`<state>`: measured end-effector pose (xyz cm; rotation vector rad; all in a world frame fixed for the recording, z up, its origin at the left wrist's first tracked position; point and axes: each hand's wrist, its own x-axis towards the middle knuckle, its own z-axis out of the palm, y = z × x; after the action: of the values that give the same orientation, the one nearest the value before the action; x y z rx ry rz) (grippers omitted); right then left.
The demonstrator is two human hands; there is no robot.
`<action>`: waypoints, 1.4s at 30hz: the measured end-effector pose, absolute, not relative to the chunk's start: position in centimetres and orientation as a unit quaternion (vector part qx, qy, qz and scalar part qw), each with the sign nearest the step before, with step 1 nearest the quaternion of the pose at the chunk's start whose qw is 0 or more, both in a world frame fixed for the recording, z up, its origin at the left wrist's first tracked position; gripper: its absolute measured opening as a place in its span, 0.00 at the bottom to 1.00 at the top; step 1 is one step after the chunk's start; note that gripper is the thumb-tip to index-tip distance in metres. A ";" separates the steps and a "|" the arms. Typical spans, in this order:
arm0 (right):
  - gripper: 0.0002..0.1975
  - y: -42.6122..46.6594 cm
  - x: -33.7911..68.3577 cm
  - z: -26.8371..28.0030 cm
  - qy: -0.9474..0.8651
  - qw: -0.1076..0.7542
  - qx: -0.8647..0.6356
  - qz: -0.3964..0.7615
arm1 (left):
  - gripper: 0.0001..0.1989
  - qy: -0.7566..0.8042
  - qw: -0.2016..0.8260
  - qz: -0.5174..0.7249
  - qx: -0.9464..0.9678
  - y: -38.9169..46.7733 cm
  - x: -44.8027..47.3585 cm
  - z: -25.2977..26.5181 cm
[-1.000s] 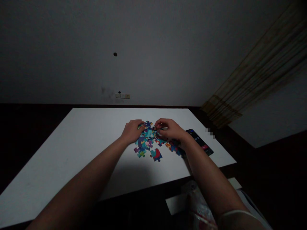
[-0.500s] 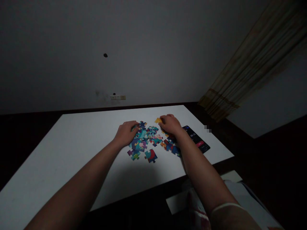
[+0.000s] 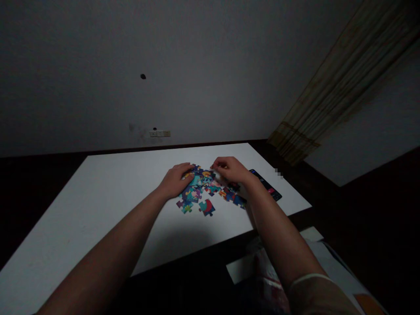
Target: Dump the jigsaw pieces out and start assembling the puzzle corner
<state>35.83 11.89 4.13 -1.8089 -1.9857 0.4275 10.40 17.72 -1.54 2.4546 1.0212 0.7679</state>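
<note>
Many puzzle pieces [image 3: 193,194], overlapping, mostly between left grip [image 3: 176,180] and right grip [image 3: 232,169]

The table [image 3: 108,205] is white. The puzzle pieces [image 3: 193,194] are blue-green, purple, pink and orange. One loose piece [image 3: 206,207] has red and blue-green. The phone [image 3: 266,185] is black with a pink spot.

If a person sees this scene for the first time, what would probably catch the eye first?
Probably the white table, standing out brightly in dim surroundings. On it, the eye would likely go to the colourful puzzle pieces bunched about the left hand and the right hand, with one red-and-blue piece lying apart in front. Next might come the dark phone, to the right of the right hand.
</note>
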 end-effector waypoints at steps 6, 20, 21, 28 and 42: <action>0.17 11.7 41.5 4.2 -0.665 0.213 -0.710 0.095 | 0.22 0.333 0.187 0.252 0.889 17.4 10.4 -1.1; 0.20 11.9 40.0 2.9 -0.741 0.100 -0.656 0.104 | 0.22 0.333 0.179 0.223 0.899 17.4 10.6 -1.3; 0.18 11.9 40.0 2.9 -0.743 0.105 -0.654 0.098 | 0.22 0.333 0.180 0.224 0.898 17.4 10.6 -1.2; 0.12 11.4 40.5 3.1 -0.752 0.123 -0.645 0.064 | 0.23 0.332 0.188 0.237 0.893 17.3 10.5 -1.2; 0.14 9.9 35.7 4.3 -0.704 0.286 -0.625 0.178 | 0.20 0.344 0.230 0.312 0.855 16.7 10.3 -0.4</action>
<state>35.68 9.89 4.30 -1.6701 -1.8829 0.4762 10.26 16.67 -0.40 2.3539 0.9469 0.8584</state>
